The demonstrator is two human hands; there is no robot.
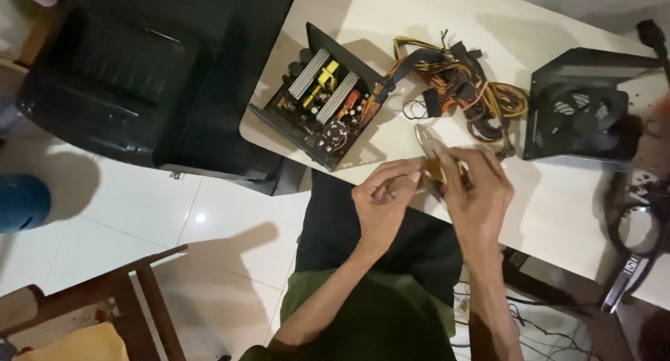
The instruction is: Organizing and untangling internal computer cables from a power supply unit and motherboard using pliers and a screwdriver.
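Note:
Over the near edge of a white table [558, 214], my left hand [382, 202] and my right hand [478, 193] are close together. Between them they hold a pair of metal pliers [427, 146] whose jaws point away from me, and a small yellowish part [438, 171] that my fingers mostly hide. Which hand grips which item I cannot tell. Just beyond the hands lies an opened power supply box [322, 103] showing heat sinks, coils and capacitors. Its bundle of yellow, orange and black cables [467, 82] trails to the right.
A black cover with a fan [583, 110] rests on the table's right side. Black cords and a ring-shaped object [638, 228] lie at the right edge. A large black case [139, 75] stands on the white tiled floor; a wooden chair [125, 291] is lower left.

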